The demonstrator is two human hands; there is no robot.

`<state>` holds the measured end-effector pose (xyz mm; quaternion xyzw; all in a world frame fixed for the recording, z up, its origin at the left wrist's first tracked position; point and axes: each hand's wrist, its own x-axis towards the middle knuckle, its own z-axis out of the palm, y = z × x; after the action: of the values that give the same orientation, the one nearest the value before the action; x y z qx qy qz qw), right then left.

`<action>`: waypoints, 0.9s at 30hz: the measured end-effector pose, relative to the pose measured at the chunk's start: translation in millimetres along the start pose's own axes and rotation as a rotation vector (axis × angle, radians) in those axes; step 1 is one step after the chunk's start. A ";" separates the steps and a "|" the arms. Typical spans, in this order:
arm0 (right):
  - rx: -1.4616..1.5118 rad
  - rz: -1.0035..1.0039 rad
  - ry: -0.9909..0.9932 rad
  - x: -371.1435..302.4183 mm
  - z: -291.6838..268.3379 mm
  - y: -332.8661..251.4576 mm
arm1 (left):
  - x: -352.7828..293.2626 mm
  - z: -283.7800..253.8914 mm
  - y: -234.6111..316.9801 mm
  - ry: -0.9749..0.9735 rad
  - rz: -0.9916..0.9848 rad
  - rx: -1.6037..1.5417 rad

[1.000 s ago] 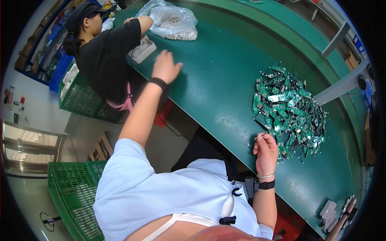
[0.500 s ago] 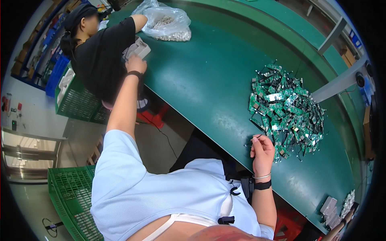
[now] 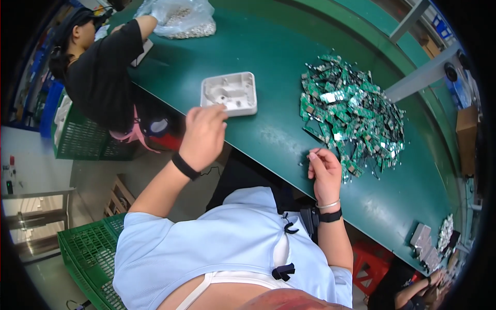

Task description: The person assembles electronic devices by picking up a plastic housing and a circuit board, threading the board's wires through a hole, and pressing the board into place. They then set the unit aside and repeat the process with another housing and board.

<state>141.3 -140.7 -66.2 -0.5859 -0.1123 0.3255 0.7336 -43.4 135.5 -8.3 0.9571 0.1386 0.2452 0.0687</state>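
- I see my left hand (image 3: 205,135) half-bent at the near edge of the white tray (image 3: 232,92); I can't tell if it grips.
- Tray: flat on the bench (image 3: 279,98), 1 o'clock from that hand.
- My right hand (image 3: 325,173) is pinched; on what, I can't tell.
- Boards (image 3: 356,113): heaped at its 1 o'clock, blocking the post (image 3: 421,76).
- Bag (image 3: 178,15): 11 o'clock from the tray.
- Co-worker (image 3: 101,80): 10 o'clock of my left.

1. Head-worn fisheye looks down over the wearer's light-blue fabric shirt (image 3: 222,243).
2. It faces the smooth green tabletop (image 3: 274,77), beyond the bare left hand (image 3: 204,137) and bare right hand (image 3: 325,174).
3. Shirt nearest, hands farther.
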 end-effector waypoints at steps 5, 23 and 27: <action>0.016 -0.013 -0.007 -2.1 1.2 -0.9 | -19.1 8.3 52.8 -0.112 0.105 -0.139; 0.479 -0.043 -0.073 -13.1 6.3 -11.0 | -12.0 30.4 28.6 -0.126 -0.194 -0.505; 0.157 -0.176 -0.048 -17.0 22.6 -18.9 | -12.6 32.0 33.5 -0.205 -0.185 -0.527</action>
<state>122.5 -135.2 -38.3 -0.5065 -0.1549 0.2814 0.8001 -30.5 97.8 -35.1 0.9093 0.1493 0.1672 0.3505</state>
